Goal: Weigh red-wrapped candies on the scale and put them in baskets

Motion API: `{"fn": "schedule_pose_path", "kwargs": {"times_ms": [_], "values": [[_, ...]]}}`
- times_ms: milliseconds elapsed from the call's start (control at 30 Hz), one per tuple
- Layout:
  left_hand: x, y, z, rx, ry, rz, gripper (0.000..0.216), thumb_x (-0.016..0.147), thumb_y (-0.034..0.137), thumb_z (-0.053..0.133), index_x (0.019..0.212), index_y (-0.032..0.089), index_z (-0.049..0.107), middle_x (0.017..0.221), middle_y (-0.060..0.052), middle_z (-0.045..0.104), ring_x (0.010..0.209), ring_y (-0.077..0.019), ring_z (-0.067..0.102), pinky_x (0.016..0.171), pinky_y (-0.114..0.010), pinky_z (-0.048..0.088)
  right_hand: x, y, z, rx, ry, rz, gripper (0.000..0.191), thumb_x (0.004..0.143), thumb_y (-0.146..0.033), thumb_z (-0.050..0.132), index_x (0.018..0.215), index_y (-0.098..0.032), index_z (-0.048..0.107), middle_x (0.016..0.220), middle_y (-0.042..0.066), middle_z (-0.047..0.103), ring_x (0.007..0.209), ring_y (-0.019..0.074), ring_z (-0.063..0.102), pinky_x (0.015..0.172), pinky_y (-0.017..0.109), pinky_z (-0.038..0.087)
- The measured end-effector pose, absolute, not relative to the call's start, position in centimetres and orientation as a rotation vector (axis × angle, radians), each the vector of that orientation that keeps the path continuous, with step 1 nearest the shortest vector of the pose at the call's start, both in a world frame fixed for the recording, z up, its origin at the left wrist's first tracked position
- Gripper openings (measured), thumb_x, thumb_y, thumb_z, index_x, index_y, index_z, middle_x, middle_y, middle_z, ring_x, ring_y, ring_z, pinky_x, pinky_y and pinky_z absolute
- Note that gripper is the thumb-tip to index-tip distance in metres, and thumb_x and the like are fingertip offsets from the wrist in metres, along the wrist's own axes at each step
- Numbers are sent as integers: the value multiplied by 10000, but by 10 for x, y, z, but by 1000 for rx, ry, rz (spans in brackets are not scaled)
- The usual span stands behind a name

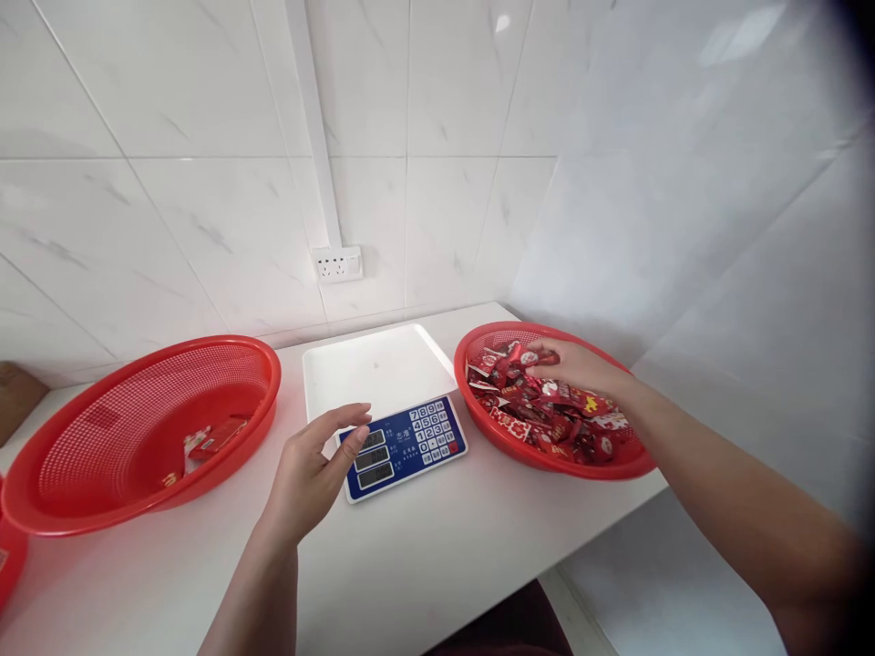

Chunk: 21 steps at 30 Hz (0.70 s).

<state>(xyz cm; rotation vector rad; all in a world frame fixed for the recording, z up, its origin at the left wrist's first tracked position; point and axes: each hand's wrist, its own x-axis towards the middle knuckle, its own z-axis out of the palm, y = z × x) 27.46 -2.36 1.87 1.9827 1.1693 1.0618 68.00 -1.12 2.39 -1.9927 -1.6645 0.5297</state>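
My left hand (311, 469) hovers at the left end of the scale's blue keypad panel (403, 446), thumb and forefinger a little apart with nothing seen between them. The digital scale's white weighing plate (375, 364) is bare. On the right, my right hand (581, 366) reaches into a red plastic basket (492, 437) heaped with small red wrapped packets (547, 415). Its fingers close around a red wrapped packet (525, 356) at the top of the heap; the palm side is partly hidden.
Left of the scale stands another red basket (143, 410) with a few red packets (215, 439) at its bottom. Part of a further red basket (8, 556) shows at the left edge. A brown object (17, 396) lies behind. A socket (337, 265) is on the tiled wall.
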Motion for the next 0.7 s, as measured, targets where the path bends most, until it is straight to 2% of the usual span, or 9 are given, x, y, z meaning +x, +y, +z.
{"fn": "schedule_pose_path", "kwargs": {"times_ms": [100,200,333,400,500,567,700], "values": [[282,-23,14,1885,1097,1021,305,827,423,550,1053,231,621,972,-52,689,966,-214,633,787,-335,541,655,-11,36,-1846,-1466,675,449,732,-354,633,1155,-237,540,1142,60,645,1011,254,616,818,361,512],[295,-23,7,1682,952,988,365,837,441,531,1126,221,565,1012,-71,648,974,-215,617,799,-367,540,607,-12,48,-1718,-1502,771,465,716,-352,662,1153,-241,545,1149,51,640,1032,239,606,833,347,514],[313,-26,-2,1360,712,981,611,796,429,607,1326,273,345,1277,-127,476,1137,-260,519,790,-383,547,532,-9,53,-1480,-1710,960,451,734,-336,654,1157,-231,539,1055,35,670,970,213,629,838,352,516],[318,-26,-5,1232,613,985,711,765,412,655,1360,319,278,1364,-127,394,1152,-281,509,782,-396,552,500,-5,48,-1324,-1806,1090,403,758,-317,628,1144,-232,546,1005,23,679,916,199,642,823,357,523],[319,-24,-6,1091,609,1053,731,728,389,697,1339,330,299,1360,-107,404,1058,-270,570,702,-375,578,467,6,37,-1174,-1888,1171,354,807,-291,562,1158,-240,547,1028,17,667,906,182,633,842,363,515],[316,-20,-6,1046,668,1127,727,713,350,713,1318,325,312,1341,-89,423,1028,-251,582,641,-320,582,454,13,31,-1158,-1876,1181,400,839,-283,512,1238,-250,496,1082,24,647,875,164,630,831,361,519],[305,-9,-6,1029,695,1208,654,722,263,686,1277,297,341,1299,-75,448,952,-205,603,589,-262,559,442,24,28,-1184,-1818,1208,471,853,-312,491,1315,-255,414,1197,62,585,739,128,623,693,322,551]]}}
